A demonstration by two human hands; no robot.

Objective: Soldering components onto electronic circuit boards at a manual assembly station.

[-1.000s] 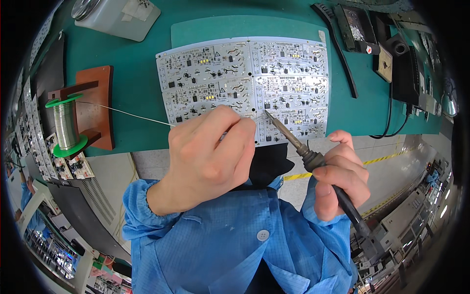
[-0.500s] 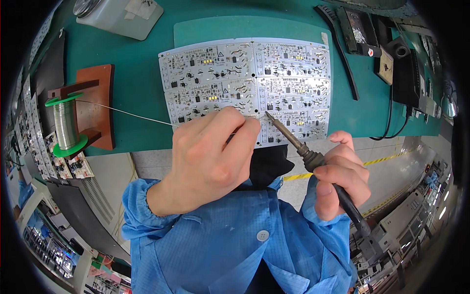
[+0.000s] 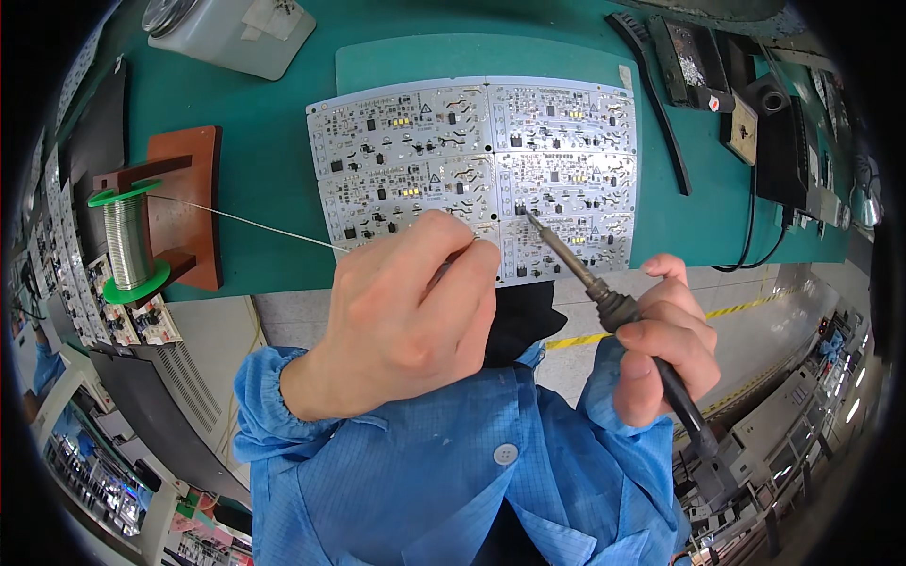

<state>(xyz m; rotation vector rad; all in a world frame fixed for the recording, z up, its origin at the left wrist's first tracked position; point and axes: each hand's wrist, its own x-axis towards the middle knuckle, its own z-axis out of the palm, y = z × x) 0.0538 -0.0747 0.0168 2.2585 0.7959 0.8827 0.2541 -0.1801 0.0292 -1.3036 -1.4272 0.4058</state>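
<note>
A: What takes up the most room?
B: The broad, flat green worktop [image 3: 269, 113]. On it lies a silver-white rectangular circuit board panel [image 3: 472, 170], its joined sections crowded with small parts.

A: And around the panel?
B: Past its far left corner stands a translucent white plastic container [image 3: 236, 42]. Left of the panel is a reddish-brown stand [image 3: 193, 245] with a flat base.

A: Where are the hands?
B: The left hand [image 3: 406, 307] covers part of the panel's near edge, left of its middle. The right hand [image 3: 670, 344] is off the panel's near right corner.

A: What's in the right one?
B: A black-handled soldering iron with a slim metal shaft [image 3: 616, 309]. Thumb and fingers close around the handle, one fingertip raised clear. The tip is over the panel, just right of its centre seam; I can't tell whether it touches.

A: Anything smaller?
B: A slim black brush [image 3: 665, 123] lies right of the panel. Left of the panel, the stand carries a green-flanged spool [image 3: 127, 243].

A: And the left fingers?
B: Curled tight, thumb and forefinger together, around a thin silver solder wire [image 3: 264, 224] running from the spool toward the panel. The exact pinch is hidden by the knuckles.
</note>
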